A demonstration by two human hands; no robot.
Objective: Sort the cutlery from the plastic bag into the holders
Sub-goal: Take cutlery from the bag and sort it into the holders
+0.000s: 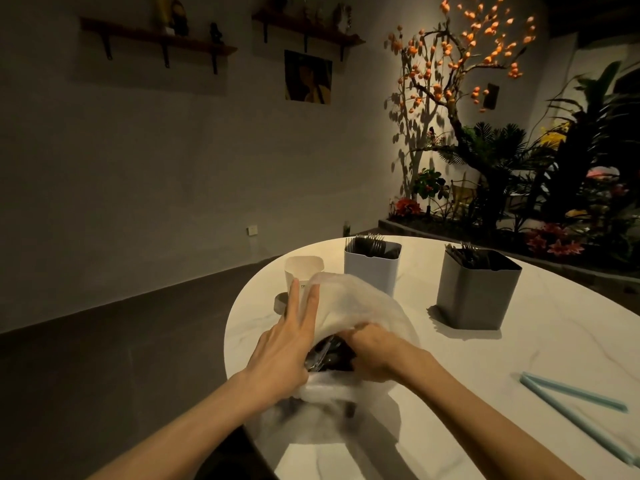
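Head view, dim warm light. White marbled tabletop (pixel 519 358), rounded edge at L.

Plastic bag (pixel 363 299): translucent white, near front-centre of tabletop, mouth up toward camera. Dark cutlery (pixel 329 355) visible inside through the opening; pieces too dark/blurred to tell types apart.

L hand (pixel 280 348): on the bag's L rim, two fingers (pixel 313 306) extended straight up along the plastic; thumb side goes behind the rim, looks like it pinches the edge, holding the mouth apart.

R hand (pixel 374 355): reaching into the bag mouth from the R; fingers hidden by plastic and cutlery, so cannot tell whether it grips anything.

Holders, all upright on tabletop behind bag:
- small white holder (pixel 304 271), just behind L fingers, partly hidden by bag; contents not visible.
- pale blue-grey holder (pixel 372 268), centre, just behind bag; dark forks (pixel 369 242) stand in it, tines up.
- grey holder (pixel 478 296), further R, well apart from bag; dark utensils (pixel 465 254) lean toward its back L corner.

Two light blue sticks (pixel 571 400) lie flat at R edge of tabletop, meeting in a V.

Background: wall w/ two shelves (pixel 159 39), a picture (pixel 307 77), lit tree w/ orange blossoms (pixel 467 46), planter bed beyond.
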